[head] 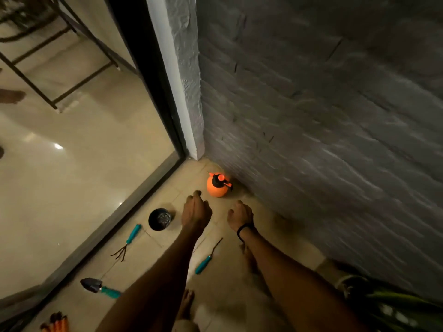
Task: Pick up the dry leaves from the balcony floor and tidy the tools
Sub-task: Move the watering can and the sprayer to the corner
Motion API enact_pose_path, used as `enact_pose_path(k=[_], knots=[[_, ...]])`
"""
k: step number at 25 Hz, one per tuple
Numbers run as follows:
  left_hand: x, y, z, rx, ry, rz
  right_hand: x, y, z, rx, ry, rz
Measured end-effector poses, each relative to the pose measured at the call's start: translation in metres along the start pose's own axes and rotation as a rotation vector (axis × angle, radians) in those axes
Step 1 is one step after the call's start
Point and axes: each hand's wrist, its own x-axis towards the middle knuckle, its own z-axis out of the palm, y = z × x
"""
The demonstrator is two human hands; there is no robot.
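Head view, dim light, some motion blur.

Hands: left hand [195, 209] and right hand [239, 215] are both held out over the balcony floor [230, 303], backs toward the camera. The fingers [197, 194] of each are curled under, with the palms hidden. Cannot tell whether either hand holds anything. There is a black band on the right wrist.

Containers:
- Black pot [159, 219]: upright on the floor just left of the left fingers. Its mouth faces up and a pale pattern shows at the bottom. Contents cannot be made out.
- Orange sprayer [217, 188]: upright with a black pump top, just beyond the fingers of both hands and close to the grey wall [323, 116]. Fill level not visible.

Tools, all lying flat on the floor with teal handles and dark metal ends:
- Rake [127, 240]: left of the left fingers and nearer the person. Its long axis is diagonal, with the handle end toward the pot and the three tines pointing away from it, down-left.
- Weeder [207, 257]: behind the fingers, between the two forearms. Its axis is diagonal, with the thin shaft pointing up-right toward the right wrist and the handle toward the person.
- Trowel [98, 286]: well behind and left of the left fingers. Its blade points left and its handle right.

No dry leaves can be made out on the floor.

Orange gloves [55, 324] lie at the lower left edge.
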Motion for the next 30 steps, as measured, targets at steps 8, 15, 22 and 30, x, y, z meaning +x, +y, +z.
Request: enact_pose_path(k=[8, 15, 22, 30], knots=[[0.212, 0.014, 0.152, 0.028, -0.009, 0.086, 0.264, 0.036, 0.104, -0.174, 0.035, -0.197], [0.254, -0.019, 0.207, 0.063, -0.075, 0.197, 0.311, 0.077, 0.14, -0.283, 0.025, -0.238], [0.108, -0.066, 0.153, -0.252, -0.003, 0.042, 0.176, 0.07, 0.116, -0.268, -0.058, -0.376], [-0.172, -0.128, -0.017, -0.586, 0.126, -0.334, -0.1, -0.009, 0.092, -0.418, -0.336, -0.739]])
